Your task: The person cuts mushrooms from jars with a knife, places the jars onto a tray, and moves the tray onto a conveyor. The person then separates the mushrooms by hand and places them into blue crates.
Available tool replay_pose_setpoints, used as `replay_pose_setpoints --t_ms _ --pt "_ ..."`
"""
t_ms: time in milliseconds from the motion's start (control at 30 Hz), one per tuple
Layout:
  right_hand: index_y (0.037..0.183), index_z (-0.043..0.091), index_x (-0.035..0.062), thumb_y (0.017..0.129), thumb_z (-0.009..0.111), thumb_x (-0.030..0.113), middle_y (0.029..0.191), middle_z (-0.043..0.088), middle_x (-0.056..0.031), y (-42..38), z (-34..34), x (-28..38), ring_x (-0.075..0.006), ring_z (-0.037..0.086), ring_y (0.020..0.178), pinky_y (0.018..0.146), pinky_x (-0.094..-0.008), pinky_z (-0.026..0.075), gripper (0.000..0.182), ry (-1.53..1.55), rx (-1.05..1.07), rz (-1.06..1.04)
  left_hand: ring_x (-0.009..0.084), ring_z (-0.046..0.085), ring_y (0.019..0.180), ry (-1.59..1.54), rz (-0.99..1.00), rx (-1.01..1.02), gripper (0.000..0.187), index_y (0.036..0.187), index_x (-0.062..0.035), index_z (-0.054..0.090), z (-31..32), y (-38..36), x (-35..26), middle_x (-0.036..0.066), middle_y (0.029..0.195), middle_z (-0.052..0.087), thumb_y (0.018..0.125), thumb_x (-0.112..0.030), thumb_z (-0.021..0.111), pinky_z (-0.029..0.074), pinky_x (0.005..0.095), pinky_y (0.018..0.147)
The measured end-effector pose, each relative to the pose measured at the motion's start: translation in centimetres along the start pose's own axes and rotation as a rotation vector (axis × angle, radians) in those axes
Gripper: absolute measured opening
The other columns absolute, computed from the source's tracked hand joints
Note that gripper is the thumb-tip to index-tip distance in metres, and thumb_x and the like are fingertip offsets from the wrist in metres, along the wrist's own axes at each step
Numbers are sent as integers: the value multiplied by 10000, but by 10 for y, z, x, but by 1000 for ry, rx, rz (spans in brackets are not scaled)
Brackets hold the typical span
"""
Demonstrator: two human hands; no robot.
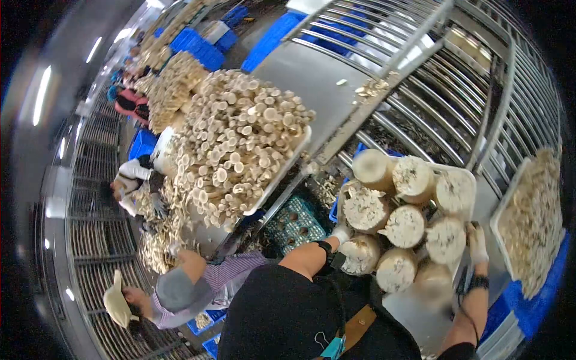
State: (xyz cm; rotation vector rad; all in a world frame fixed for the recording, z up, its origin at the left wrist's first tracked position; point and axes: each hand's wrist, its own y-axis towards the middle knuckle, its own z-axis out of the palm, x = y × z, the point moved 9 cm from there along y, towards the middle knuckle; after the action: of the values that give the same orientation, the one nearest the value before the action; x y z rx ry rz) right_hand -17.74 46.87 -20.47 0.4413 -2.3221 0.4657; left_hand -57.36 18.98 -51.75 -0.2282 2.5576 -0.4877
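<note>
My left hand (342,233), in a white glove, is at the left edge of a white tray (474,186) that holds several round cut mushroom blocks (405,227). A block (361,253) lies right beside that hand, whose fingers are mostly hidden. At the tray's right side is my right hand (478,243), gloved too, with its fingers along the rim near another block (445,240). The blocks have pale, rough tops with dark specks. One block (433,282) at the near edge is blurred.
A large heap of mushrooms (240,138) fills a tray at the left. Co-workers (174,294) stand beyond it. A teal basket (295,223) sits below the tray's left side. Metal rollers (432,108) run behind. Another mushroom tray (531,222) is at the right.
</note>
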Motion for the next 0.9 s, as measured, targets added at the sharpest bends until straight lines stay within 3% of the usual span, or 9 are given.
replay_pose_setpoints --t_ms 100,167,267,333,433,600,700,833,900 --pt "1146 540 -9 973 453 273 955 605 -118 83 57 0 -247 570 824 757 -362 468 342 -212 363 188 327 617 896 -81 -489 154 525 1373 -33 414 -28 1 20 174 1055 632 908 -243 538 488 429 733" --pt "1176 525 -19 967 477 227 1039 623 -133 84 63 55 -242 589 890 793 -370 468 326 638 205 162 353 630 875 -374 -639 27 458 1288 -20 495 -85 -19 -6 205 1018 643 891 -247 522 495 430 729" --pt "1235 483 -63 937 538 149 1183 577 -151 60 48 72 -233 560 1037 871 -348 463 370 553 -188 106 366 630 944 -509 -400 128 376 1170 -20 567 -66 49 -19 211 1042 648 862 -235 541 497 392 776" --pt "1296 453 -40 921 530 121 1245 554 -186 2 64 35 -252 538 1115 973 -344 403 415 -54 -256 129 328 628 966 -158 -238 290 323 1110 -33 605 -74 84 -57 185 1081 637 847 -217 565 501 383 768" --pt "1312 441 -36 919 527 90 1295 523 -161 -118 111 -13 -250 507 1164 993 -327 389 422 687 -370 393 273 626 976 497 25 523 253 1033 -56 656 -97 125 -149 150 1122 620 835 -194 580 514 385 727" --pt "1287 450 -15 924 531 97 1061 587 -131 -353 165 -14 -189 563 920 831 -295 464 388 415 -428 882 225 644 956 741 109 73 237 990 -87 680 -178 223 -236 116 1028 652 827 -242 605 519 299 705" --pt "1197 485 -20 920 546 137 920 606 -115 -454 194 11 -140 552 748 642 -274 481 325 709 -700 1037 222 596 847 1022 634 -238 255 1094 -7 571 -210 238 -319 149 918 633 881 -137 516 438 371 845" --pt "1236 470 -16 889 490 132 857 604 -72 -604 366 5 -165 558 729 673 -295 484 378 664 -1061 1255 252 444 1229 -409 325 468 523 1287 79 474 -209 165 -400 214 1332 488 941 -313 475 337 348 1026" --pt "1241 473 -32 903 515 252 930 632 -154 -598 348 92 -245 605 863 778 -348 478 444 528 -1001 1486 305 520 1145 369 828 596 491 1259 74 491 -100 201 -367 234 1236 536 900 -255 550 418 396 955"
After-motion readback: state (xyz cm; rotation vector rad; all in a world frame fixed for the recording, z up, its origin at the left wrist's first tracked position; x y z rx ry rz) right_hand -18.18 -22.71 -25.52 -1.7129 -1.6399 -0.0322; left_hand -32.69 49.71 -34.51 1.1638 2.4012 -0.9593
